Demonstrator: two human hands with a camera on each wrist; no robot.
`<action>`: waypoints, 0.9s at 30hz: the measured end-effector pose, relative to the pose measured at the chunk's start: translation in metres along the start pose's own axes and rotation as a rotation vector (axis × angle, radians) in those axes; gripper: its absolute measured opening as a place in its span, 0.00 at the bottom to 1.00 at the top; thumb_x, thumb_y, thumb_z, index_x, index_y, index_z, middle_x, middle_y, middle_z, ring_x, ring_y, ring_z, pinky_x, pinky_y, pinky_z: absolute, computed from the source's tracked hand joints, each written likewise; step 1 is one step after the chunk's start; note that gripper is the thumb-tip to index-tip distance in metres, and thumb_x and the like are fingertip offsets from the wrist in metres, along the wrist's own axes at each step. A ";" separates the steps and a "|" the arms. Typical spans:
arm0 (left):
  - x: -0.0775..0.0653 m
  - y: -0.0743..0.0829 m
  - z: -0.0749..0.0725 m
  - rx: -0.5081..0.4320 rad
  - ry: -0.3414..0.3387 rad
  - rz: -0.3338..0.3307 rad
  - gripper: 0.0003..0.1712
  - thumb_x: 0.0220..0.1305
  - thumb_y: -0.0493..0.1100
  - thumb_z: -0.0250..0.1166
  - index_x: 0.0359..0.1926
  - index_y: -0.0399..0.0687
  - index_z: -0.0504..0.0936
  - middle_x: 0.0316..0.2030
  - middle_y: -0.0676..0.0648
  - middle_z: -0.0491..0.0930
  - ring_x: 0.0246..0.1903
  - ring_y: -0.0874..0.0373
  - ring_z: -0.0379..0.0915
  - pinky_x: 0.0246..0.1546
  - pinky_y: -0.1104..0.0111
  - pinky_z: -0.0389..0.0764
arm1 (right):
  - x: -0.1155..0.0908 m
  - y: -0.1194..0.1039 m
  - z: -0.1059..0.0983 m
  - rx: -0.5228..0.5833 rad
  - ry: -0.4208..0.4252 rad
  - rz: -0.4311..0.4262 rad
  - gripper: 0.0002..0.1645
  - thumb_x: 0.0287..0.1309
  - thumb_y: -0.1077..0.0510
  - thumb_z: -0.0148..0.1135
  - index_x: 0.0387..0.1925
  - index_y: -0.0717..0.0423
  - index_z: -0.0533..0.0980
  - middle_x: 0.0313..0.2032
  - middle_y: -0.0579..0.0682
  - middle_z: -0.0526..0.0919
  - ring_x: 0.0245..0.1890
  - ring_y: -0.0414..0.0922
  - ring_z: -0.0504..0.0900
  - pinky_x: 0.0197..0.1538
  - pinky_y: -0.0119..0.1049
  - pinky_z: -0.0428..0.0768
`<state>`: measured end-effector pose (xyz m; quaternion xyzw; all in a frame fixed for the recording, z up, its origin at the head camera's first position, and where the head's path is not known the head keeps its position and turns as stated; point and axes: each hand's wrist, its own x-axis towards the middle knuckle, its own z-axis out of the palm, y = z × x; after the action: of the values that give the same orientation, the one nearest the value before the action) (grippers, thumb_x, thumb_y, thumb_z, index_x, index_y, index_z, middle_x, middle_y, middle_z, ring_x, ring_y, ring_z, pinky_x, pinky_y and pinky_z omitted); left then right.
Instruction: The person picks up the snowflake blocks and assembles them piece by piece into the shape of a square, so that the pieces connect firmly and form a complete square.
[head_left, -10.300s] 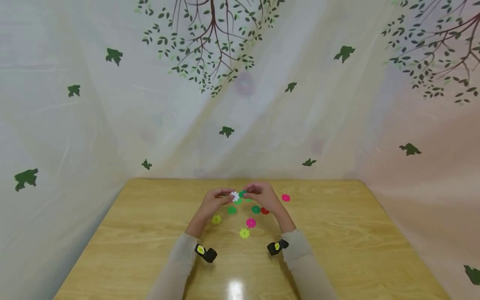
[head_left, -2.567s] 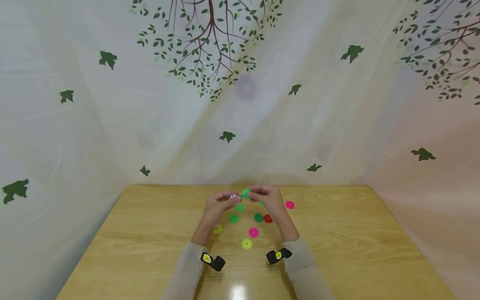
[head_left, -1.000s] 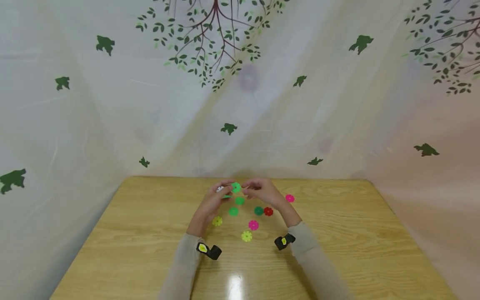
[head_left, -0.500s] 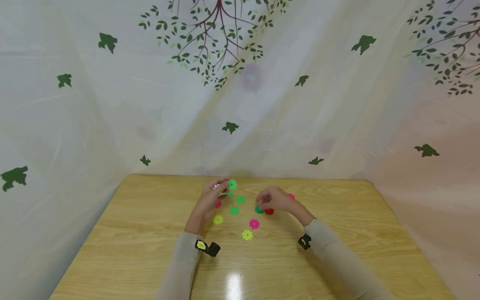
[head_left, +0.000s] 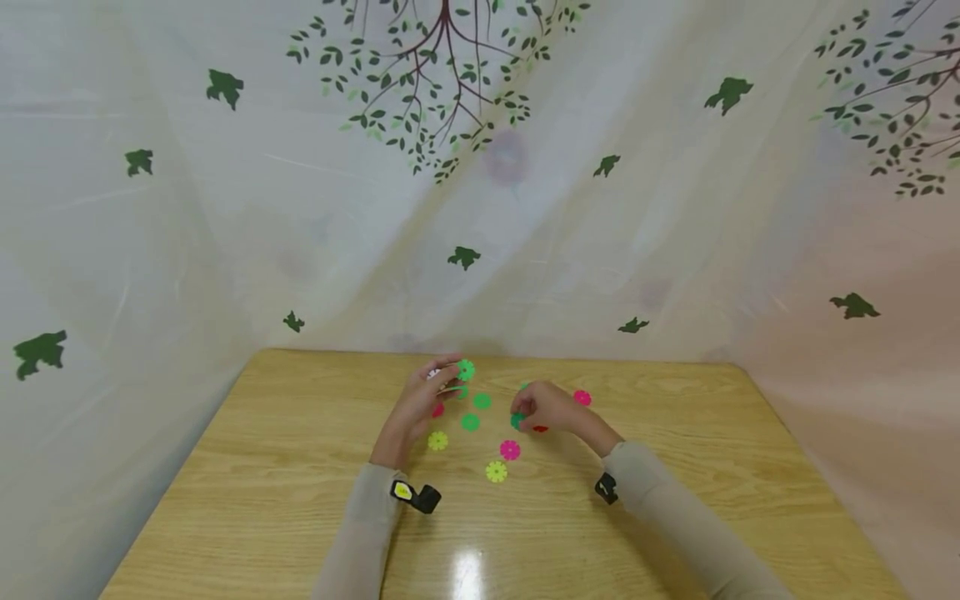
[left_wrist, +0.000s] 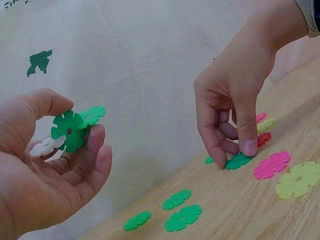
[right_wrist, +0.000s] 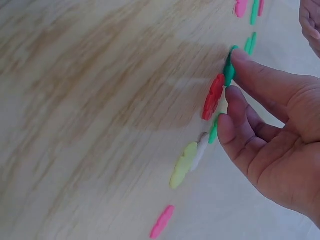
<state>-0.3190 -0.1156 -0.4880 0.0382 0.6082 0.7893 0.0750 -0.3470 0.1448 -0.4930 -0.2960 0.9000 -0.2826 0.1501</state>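
My left hand pinches a small chain of flower-shaped interlocking discs above the table. In the left wrist view the chain has a white disc, a dark green disc in the middle and a lighter green disc slotted at the far side. Lower and to the right, my right hand grips another dark green disc between thumb and fingertips, close over the wood. A red disc lies right beside it, partly covered by the hand in the head view.
Around the hands, loose discs lie on the wooden table: yellow ones, pink ones and several green ones. A pink disc lies beyond the right hand. A printed curtain hangs behind the table.
My right hand has left the chain, moved right and down, and taken hold of the dark green disc on the table. The left hand, still holding the chain, has drifted slightly left.
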 end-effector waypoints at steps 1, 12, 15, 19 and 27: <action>0.000 0.000 0.000 -0.001 -0.004 0.000 0.23 0.76 0.39 0.57 0.66 0.32 0.72 0.41 0.55 0.82 0.42 0.59 0.82 0.57 0.58 0.82 | 0.000 0.000 0.001 0.000 0.002 -0.003 0.10 0.53 0.65 0.76 0.38 0.58 0.86 0.31 0.46 0.84 0.33 0.37 0.76 0.38 0.29 0.78; -0.001 -0.001 0.000 -0.001 -0.039 0.050 0.25 0.70 0.32 0.63 0.65 0.31 0.71 0.42 0.50 0.73 0.41 0.60 0.81 0.50 0.66 0.85 | 0.001 0.001 0.003 0.116 0.011 -0.063 0.12 0.49 0.72 0.75 0.37 0.59 0.85 0.34 0.51 0.86 0.35 0.40 0.81 0.41 0.29 0.81; -0.001 -0.002 0.001 0.005 -0.042 0.064 0.25 0.68 0.30 0.64 0.64 0.29 0.71 0.42 0.50 0.72 0.40 0.60 0.80 0.48 0.67 0.85 | 0.001 0.002 0.003 0.141 0.019 -0.055 0.12 0.49 0.72 0.74 0.37 0.59 0.85 0.34 0.51 0.87 0.35 0.40 0.81 0.41 0.30 0.82; -0.002 -0.002 0.002 0.018 -0.048 0.073 0.25 0.68 0.30 0.64 0.63 0.27 0.71 0.41 0.50 0.71 0.39 0.61 0.79 0.45 0.70 0.85 | 0.002 0.004 0.002 0.198 0.043 -0.050 0.12 0.49 0.74 0.73 0.36 0.61 0.85 0.33 0.53 0.88 0.35 0.41 0.82 0.41 0.31 0.83; -0.001 -0.003 0.004 0.027 -0.032 0.074 0.24 0.66 0.28 0.64 0.62 0.26 0.72 0.42 0.49 0.71 0.38 0.62 0.78 0.43 0.71 0.85 | 0.003 -0.002 -0.003 0.336 0.144 -0.008 0.11 0.50 0.71 0.73 0.38 0.62 0.85 0.36 0.54 0.88 0.39 0.46 0.84 0.44 0.35 0.83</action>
<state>-0.3171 -0.1115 -0.4895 0.0742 0.6158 0.7825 0.0549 -0.3497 0.1424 -0.4897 -0.2495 0.8474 -0.4498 0.1315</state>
